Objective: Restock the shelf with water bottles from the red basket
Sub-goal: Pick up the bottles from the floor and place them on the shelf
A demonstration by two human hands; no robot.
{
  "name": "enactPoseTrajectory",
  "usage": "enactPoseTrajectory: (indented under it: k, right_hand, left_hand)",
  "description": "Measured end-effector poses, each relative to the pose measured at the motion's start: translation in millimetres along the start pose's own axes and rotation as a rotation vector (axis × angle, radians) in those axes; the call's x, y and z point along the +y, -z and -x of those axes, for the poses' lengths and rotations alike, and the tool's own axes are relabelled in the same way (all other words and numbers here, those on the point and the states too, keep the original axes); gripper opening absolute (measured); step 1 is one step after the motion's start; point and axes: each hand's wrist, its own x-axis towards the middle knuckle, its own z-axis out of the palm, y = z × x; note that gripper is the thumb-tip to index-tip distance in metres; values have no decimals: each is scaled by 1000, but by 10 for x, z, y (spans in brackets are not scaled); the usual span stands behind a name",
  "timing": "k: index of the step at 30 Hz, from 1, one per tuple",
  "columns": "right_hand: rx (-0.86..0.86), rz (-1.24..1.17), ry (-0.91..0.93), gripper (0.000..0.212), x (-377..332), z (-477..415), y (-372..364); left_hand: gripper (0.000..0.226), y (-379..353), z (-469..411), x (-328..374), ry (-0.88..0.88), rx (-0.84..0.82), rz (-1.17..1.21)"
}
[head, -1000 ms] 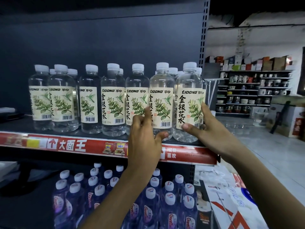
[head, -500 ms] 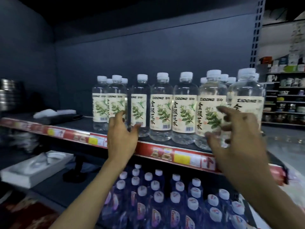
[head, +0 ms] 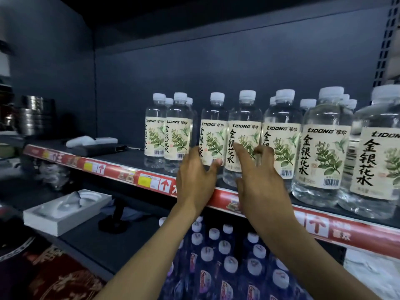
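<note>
Now: left hand (head: 194, 180) and right hand (head: 262, 187) up at the TIDONG water bottles (head: 322, 148)

Far L, blurred: stacked steel pots (head: 35, 118) past the shelf end. The dark shelf (head: 134, 158) has a red price strip (head: 129, 177) along its front edge. On it lies a flat black box (head: 101, 148) w/ a white folded item (head: 86, 140) on top, well apart from the bottles. One level down sits a white tray (head: 65, 211), w/ a black object (head: 114, 221) just beside it on the R.

The bottles stand upright on the shelf from mid-frame to the R edge. They have white caps and cream leaf labels, and more caps show behind the front row. The first two stand close as a pair.

The left hand has its back to the camera. Its fingers are straight & together, pointing up along the L flank of the 3rd bottle (head: 213, 135). The thumb is splayed R, tip on the lower front of that label. It touches but isn't wrapped round.

The right hand is near the left one but apart from it, in front of the 4th bottle (head: 245, 113). Its index finger stretches up across the label and the other fingers are loosely bent near the gap to the 5th. The thumb sits low by the bottle's lower body. It is spread wide and a bit blurred, and it isn't clasping anything.

Under both forearms, blue-labelled bottles (head: 227, 267) w/ white caps are packed on the lower level.
</note>
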Motion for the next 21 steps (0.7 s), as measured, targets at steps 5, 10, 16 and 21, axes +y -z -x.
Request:
enactPoseTrajectory:
  k: [5, 10, 16, 21]
  right_hand:
    - [7, -46, 23, 79, 34, 36, 47]
    - [14, 24, 130, 58, -80, 335, 18]
    - [-197, -207, 324, 51, -557, 860, -273]
    - [-345, -396, 490, 50, -1176, 1315, -540]
  left_hand:
    - [47, 35, 2, 19, -12, -55, -77]
    - [56, 525, 480, -25, -182, -41, -482]
    - [66, 1336, 1623, -230, -29, -130, -983]
    - [66, 2164, 2378, -323, 207, -70, -1271]
